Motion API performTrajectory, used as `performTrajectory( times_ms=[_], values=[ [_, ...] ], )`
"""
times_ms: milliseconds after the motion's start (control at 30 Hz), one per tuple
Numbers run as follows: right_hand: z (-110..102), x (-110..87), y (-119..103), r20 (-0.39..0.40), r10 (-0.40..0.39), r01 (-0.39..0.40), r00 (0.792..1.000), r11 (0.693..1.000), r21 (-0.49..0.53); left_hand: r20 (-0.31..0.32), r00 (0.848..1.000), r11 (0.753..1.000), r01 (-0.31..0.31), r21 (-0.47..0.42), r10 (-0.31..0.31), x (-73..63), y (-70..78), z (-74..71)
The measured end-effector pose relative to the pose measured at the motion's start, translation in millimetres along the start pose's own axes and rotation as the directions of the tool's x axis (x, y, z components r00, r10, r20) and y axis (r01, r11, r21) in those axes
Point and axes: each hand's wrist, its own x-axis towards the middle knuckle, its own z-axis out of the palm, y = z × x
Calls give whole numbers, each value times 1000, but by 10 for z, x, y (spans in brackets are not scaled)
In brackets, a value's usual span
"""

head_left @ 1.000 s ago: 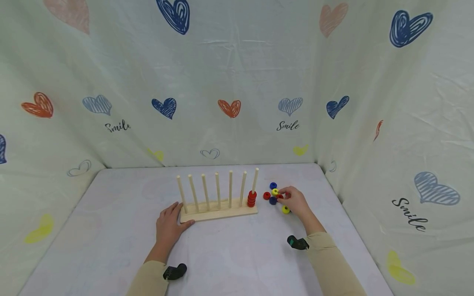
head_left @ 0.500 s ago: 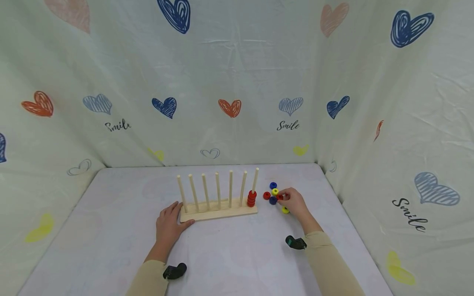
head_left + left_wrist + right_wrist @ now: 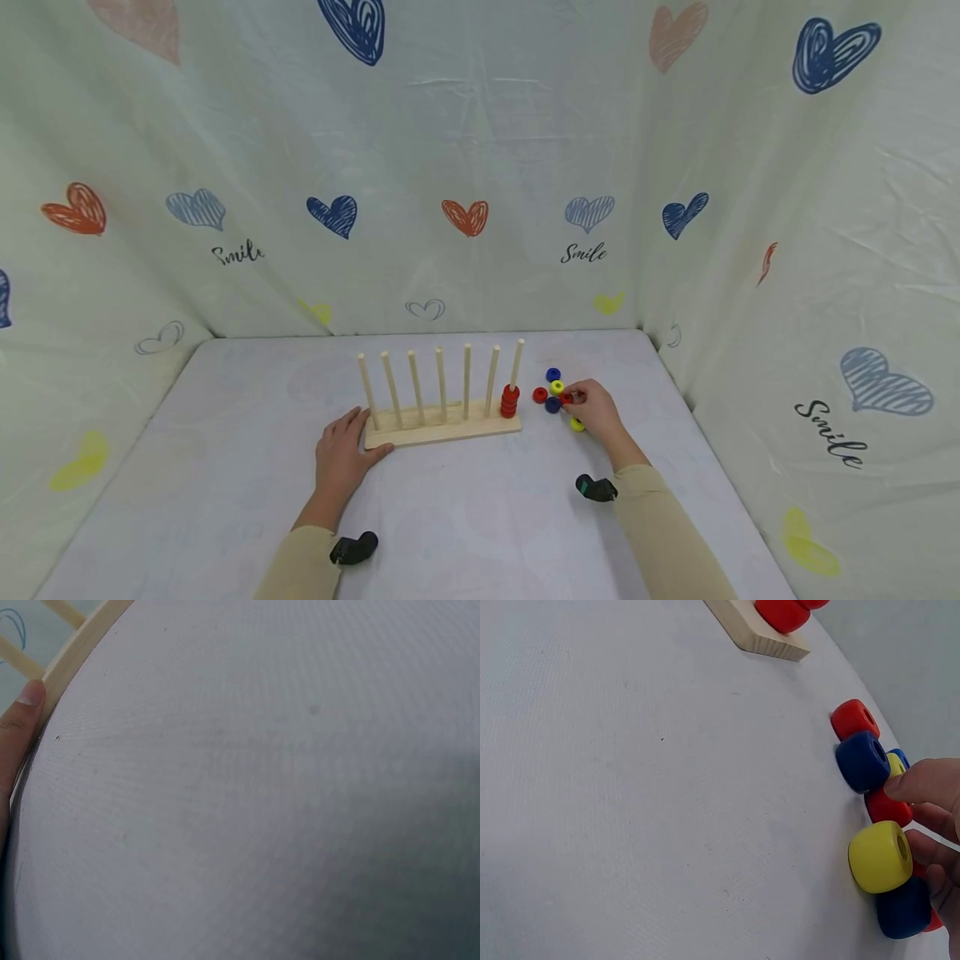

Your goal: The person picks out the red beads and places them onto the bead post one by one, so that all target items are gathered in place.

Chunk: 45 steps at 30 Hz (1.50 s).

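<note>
A wooden peg rack (image 3: 442, 428) with a row of upright pegs stands on the table. Several red beads (image 3: 509, 403) are stacked on its rightmost peg. At the rack's left end, my left hand (image 3: 341, 457) holds the base, thumb along the front edge and fingers toward the back. My right hand (image 3: 597, 411) pinches a red bead (image 3: 886, 808) among the loose beads right of the rack. Touching or close around it are a dark blue bead (image 3: 861, 762) and a yellow bead (image 3: 877, 858). The hand partly covers more beads beneath it.
Left of that hand lie another red bead (image 3: 540, 395), a blue bead (image 3: 553, 375) and a yellow bead (image 3: 557, 387). The white table (image 3: 465, 525) ends at a curtain (image 3: 480, 275) printed with hearts, behind and at both sides.
Almost nothing differs. My right forearm has shifted slightly to the left while the fingers stay at the red bead. The left hand and the rack have kept their place.
</note>
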Motion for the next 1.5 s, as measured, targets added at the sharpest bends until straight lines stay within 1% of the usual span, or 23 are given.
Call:
performTrajectory(
  times_ms=[167, 400, 533, 767, 1133, 1367, 1500],
  values=[
    [12, 9, 12, -3, 2, -2, 1000, 1000, -6, 15, 1000, 1000, 9, -2, -9, 8, 5, -10],
    [21, 26, 18, 4, 7, -7, 1000, 1000, -15, -10, 1000, 1000, -4, -7, 4, 0, -3, 3],
    [24, 33, 18, 7, 2, -1, 1000, 1000, -26, -13, 1000, 1000, -7, 0, 7, -1, -9, 11],
    [18, 34, 12, 13, 8, -8, 1000, 1000, -23, 15, 1000, 1000, 4, 9, -5, 10, -8, 1],
    [-2, 39, 25, 30, 8, -7, 1000, 1000, -7, 26, 1000, 1000, 16, 10, -17, 14, 2, -4],
    [-32, 39, 18, 28, 11, -11, 1000, 1000, -3, 4, 1000, 1000, 7, 18, -7, 3, 15, -2],
    [-42, 28, 1, 30, 6, -6, 1000, 1000, 4, 3, 1000, 1000, 7, 18, -7, 0, 17, -6]
  ],
)
